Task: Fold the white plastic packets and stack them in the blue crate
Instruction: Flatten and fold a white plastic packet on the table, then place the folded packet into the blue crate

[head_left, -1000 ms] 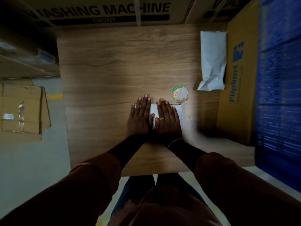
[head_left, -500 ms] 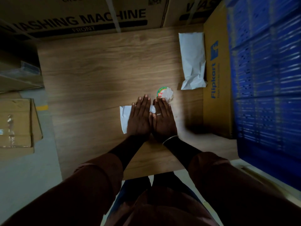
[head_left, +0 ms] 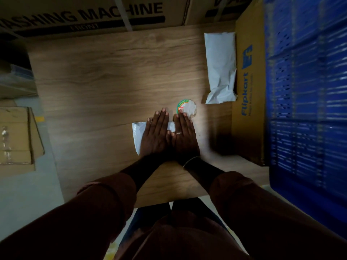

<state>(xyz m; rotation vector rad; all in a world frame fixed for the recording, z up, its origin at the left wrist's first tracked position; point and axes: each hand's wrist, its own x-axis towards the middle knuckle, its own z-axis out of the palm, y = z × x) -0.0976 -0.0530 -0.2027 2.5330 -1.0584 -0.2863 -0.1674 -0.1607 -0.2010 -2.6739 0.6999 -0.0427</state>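
A folded white plastic packet lies on the wooden table, mostly covered by my hands. My left hand presses flat on it with straight fingers. My right hand lies flat beside the left, fingers straight, a ring on one finger. Only the packet's left edge and a strip between the hands show. Another white packet, unfolded and crumpled at its near end, lies at the table's far right. The blue crate stands at the right, blurred.
A round green-rimmed sticker sits on the table just beyond my right fingertips. A brown Flipkart carton stands between table and crate. Large washing machine cartons line the far edge. Flattened cardboard lies on the floor at left.
The packet's left part now shows beside my left hand, where a second ago it showed to the right. Both hands stay flat, and the view has swung right toward the crate.
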